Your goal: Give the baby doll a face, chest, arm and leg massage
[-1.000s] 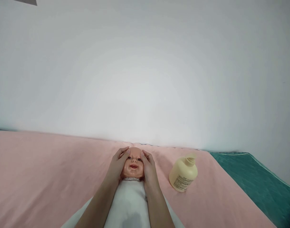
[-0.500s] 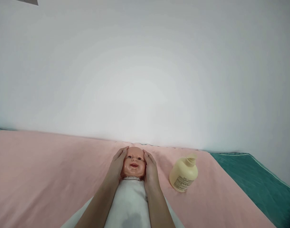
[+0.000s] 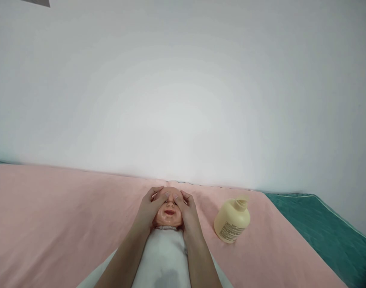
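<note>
A baby doll in white clothing lies on its back on the pink sheet, its head toward the wall. My left hand cups one side of the doll's head, the thumb laid across the brow and eye. On the other side my right hand is wrapped round the head in the same way, its thumb over the other eye area. Both thumb tips come close together above the nose. The doll's nose and red mouth show below them. White clothing with a grey patch covers the body between my forearms.
A yellow pump bottle with a printed label stands to the right of the doll. The pink sheet lies over a green cover, which shows at the right. A pale wall rises behind.
Both thumbs have moved inward from the sides of the doll's head onto its brow, covering most of its eyes. The bottle stands where it was.
</note>
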A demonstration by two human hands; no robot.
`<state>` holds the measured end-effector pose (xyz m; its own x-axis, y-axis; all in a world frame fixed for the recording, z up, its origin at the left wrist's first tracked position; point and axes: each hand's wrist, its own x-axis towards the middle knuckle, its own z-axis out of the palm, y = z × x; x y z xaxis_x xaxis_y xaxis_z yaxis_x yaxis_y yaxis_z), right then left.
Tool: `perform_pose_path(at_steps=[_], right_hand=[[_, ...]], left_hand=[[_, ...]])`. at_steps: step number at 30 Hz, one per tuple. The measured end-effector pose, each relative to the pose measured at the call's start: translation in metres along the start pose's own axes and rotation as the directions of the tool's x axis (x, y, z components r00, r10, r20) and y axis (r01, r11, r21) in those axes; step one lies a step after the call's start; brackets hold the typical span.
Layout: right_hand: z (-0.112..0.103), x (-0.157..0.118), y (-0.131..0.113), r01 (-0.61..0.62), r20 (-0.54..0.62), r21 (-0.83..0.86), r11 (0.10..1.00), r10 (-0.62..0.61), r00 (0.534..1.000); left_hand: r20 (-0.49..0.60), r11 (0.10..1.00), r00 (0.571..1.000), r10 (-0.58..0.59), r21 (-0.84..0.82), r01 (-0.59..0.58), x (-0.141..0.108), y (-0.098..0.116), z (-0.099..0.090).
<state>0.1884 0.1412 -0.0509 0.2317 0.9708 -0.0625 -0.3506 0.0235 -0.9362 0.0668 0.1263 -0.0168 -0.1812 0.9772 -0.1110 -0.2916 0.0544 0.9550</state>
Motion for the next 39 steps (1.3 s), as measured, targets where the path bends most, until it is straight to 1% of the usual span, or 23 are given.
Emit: perform_pose_path(at_steps=[6,10,15,21,29,35,39], right_hand=[[0.001,-0.001,0.0,0.015,0.025,0.028,0.999,-0.016,1.0],[0.0,0.001,0.002,0.023,0.034,0.063,0.998,-0.025,0.999],[-0.002,0.003,0.004,-0.003,0.055,0.102,0.995,-0.003,0.998],[-0.005,0.007,0.006,-0.009,0.046,0.125,0.992,0.004,0.999],[-0.005,0.013,0.01,0.021,0.059,0.115,0.993,-0.028,0.998],[-0.01,0.021,0.017,0.061,0.089,0.047,0.997,-0.065,0.994],[-0.011,0.009,0.006,0.135,0.146,-0.035,0.99,-0.128,0.981]], left_hand=[[0.003,0.998,1.0,0.018,-0.064,-0.018,0.005,-0.007,-0.001],[0.005,0.993,0.999,0.032,-0.11,-0.032,0.004,-0.007,-0.001],[-0.003,0.989,1.0,0.004,-0.146,-0.005,0.003,-0.005,0.0],[-0.019,0.985,1.0,-0.017,-0.17,0.014,0.007,-0.011,-0.001],[-0.025,0.988,0.999,0.026,-0.151,-0.029,0.01,-0.013,-0.002],[-0.026,0.989,0.997,0.073,-0.124,-0.076,0.009,-0.014,-0.002],[-0.046,0.988,0.988,0.147,-0.04,-0.149,0.002,-0.013,-0.005]])
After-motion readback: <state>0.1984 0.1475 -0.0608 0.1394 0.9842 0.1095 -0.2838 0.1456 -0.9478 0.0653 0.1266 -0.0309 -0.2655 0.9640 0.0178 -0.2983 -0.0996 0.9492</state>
